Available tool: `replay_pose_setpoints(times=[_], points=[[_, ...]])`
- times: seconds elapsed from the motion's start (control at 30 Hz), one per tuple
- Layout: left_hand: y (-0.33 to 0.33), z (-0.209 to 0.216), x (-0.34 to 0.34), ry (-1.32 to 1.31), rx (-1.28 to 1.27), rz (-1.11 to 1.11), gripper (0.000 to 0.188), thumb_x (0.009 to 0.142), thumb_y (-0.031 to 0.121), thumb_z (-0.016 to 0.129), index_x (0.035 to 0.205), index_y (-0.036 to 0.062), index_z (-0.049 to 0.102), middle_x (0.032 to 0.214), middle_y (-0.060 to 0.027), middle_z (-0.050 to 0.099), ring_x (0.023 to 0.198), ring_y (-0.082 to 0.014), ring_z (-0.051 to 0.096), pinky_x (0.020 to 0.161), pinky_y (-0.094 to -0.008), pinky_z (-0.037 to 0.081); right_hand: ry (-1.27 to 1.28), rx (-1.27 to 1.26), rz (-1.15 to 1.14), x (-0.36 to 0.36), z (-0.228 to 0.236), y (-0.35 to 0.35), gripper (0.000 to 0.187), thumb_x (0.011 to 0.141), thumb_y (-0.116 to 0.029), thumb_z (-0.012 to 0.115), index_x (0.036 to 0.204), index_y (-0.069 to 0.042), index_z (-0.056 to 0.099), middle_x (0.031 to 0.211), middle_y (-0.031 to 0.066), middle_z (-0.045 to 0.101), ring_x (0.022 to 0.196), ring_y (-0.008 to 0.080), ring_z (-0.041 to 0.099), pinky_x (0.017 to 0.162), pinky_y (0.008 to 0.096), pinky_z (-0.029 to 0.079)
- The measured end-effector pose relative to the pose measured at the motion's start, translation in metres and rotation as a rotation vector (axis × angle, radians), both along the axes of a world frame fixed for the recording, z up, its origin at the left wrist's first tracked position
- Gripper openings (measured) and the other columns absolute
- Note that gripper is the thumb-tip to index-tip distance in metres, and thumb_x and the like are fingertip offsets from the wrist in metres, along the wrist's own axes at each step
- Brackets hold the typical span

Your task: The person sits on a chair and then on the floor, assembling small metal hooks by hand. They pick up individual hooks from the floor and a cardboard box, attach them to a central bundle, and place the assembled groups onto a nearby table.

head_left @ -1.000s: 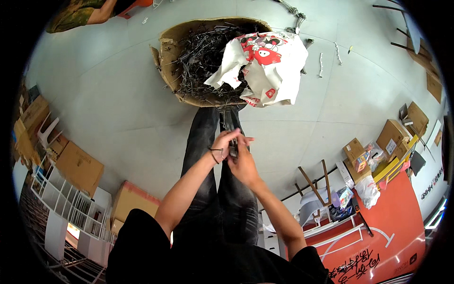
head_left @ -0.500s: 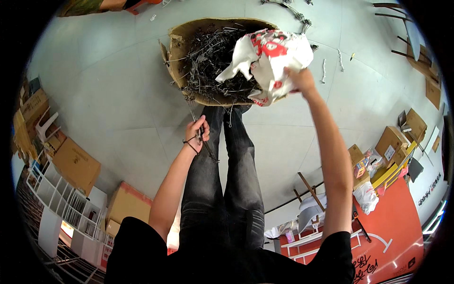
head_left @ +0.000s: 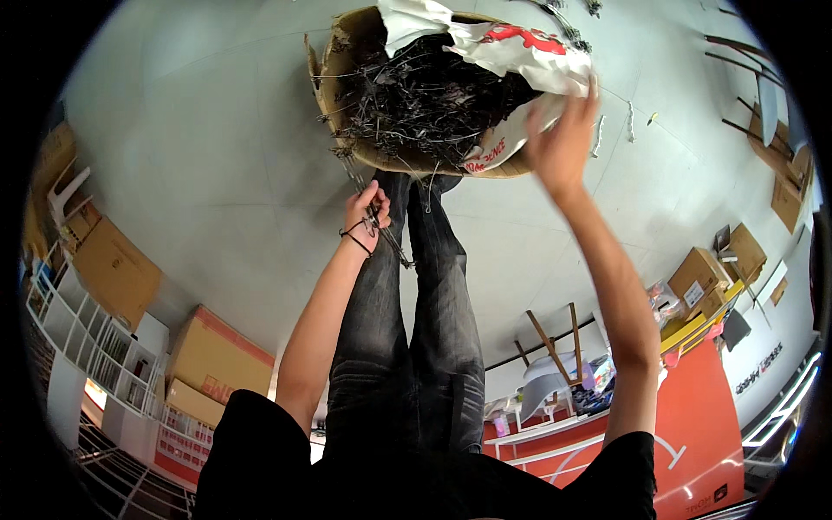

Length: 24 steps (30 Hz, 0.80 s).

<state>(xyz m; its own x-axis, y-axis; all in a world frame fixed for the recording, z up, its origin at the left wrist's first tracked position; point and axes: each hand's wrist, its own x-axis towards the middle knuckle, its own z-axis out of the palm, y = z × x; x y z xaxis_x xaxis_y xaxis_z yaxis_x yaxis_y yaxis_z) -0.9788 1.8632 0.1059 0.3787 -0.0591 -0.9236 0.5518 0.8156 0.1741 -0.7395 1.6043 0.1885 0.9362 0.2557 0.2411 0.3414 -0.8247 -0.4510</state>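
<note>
A round cardboard box (head_left: 407,160) stands on the floor by my feet, filled with a tangle of thin dark metal pieces (head_left: 429,95). A white bag with red print (head_left: 511,43) lies over its far right side. My left hand (head_left: 366,211) is shut on a long thin dark metal piece (head_left: 381,227) above my left knee, close to the box's near rim. My right hand (head_left: 563,139) is raised to the box's right rim with fingers spread, touching the white bag.
The pale grey floor (head_left: 199,156) lies all around the box. Cardboard boxes (head_left: 113,269) and white wire racks (head_left: 87,364) stand at the left. More boxes (head_left: 711,277), wooden bars (head_left: 555,334) and an orange floor area (head_left: 693,433) are at the right.
My hands were together over my legs on the metal piece. The right hand has let go and reached up to the white bag, and the view has moved nearer the box.
</note>
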Motion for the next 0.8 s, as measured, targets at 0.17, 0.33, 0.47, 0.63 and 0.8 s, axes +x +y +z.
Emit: replay_pose_setpoints(times=[0.17, 0.33, 0.47, 0.63, 0.8], points=[[0.037, -0.002, -0.032, 0.053, 0.044, 0.065, 0.030, 0.096, 0.031, 0.065, 0.079, 0.0077, 0.057, 0.066, -0.0046, 0.055, 0.046, -0.0122, 0.045, 0.043, -0.0274, 0.034, 0.313, -0.268, 0.699, -0.079, -0.068, 0.024, 0.029, 0.082, -0.005, 0.055, 0.111, -0.001, 0.061, 0.119, 0.0180, 0.060, 0.115, 0.0326, 0.058, 0.096, 0.0406, 0.052], [0.063, 0.008, -0.068, 0.118, 0.105, 0.078, 0.029, 0.096, 0.031, 0.064, 0.079, 0.0084, 0.056, 0.063, -0.0037, 0.054, 0.045, -0.0128, 0.044, 0.044, -0.0295, 0.035, 0.333, -0.351, 0.373, -0.028, -0.178, 0.057, 0.026, 0.086, -0.007, 0.054, 0.111, 0.000, 0.056, 0.113, 0.0187, 0.060, 0.113, 0.0342, 0.059, 0.091, 0.0414, 0.053], [0.073, 0.019, -0.085, 0.155, 0.133, 0.126, 0.028, 0.097, 0.029, 0.063, 0.079, 0.0084, 0.058, 0.063, -0.0038, 0.056, 0.044, -0.0127, 0.044, 0.044, -0.0291, 0.036, 0.790, -0.500, 0.299, 0.010, -0.227, 0.102, 0.041, 0.095, -0.037, 0.055, 0.115, -0.002, 0.063, 0.119, 0.0183, 0.064, 0.110, 0.0361, 0.063, 0.095, 0.0453, 0.051], [0.076, 0.021, -0.104, 0.160, 0.138, 0.236, 0.031, 0.098, 0.029, 0.062, 0.077, 0.0066, 0.058, 0.061, -0.0039, 0.058, 0.042, -0.0123, 0.046, 0.042, -0.0283, 0.037, 1.141, -0.968, 0.448, 0.040, -0.245, 0.141, 0.067, 0.086, -0.064, 0.059, 0.125, -0.009, 0.067, 0.130, 0.0136, 0.065, 0.121, 0.0309, 0.061, 0.097, 0.0433, 0.050], [0.093, 0.025, -0.093, 0.120, 0.101, 0.307, 0.029, 0.100, 0.028, 0.060, 0.079, 0.0068, 0.059, 0.064, -0.0044, 0.059, 0.044, -0.0122, 0.046, 0.042, -0.0281, 0.037, 1.132, -1.177, 0.658, 0.039, -0.261, 0.138, 0.040, 0.080, -0.026, 0.062, 0.116, -0.011, 0.072, 0.120, 0.0119, 0.070, 0.106, 0.0299, 0.069, 0.084, 0.0414, 0.056]])
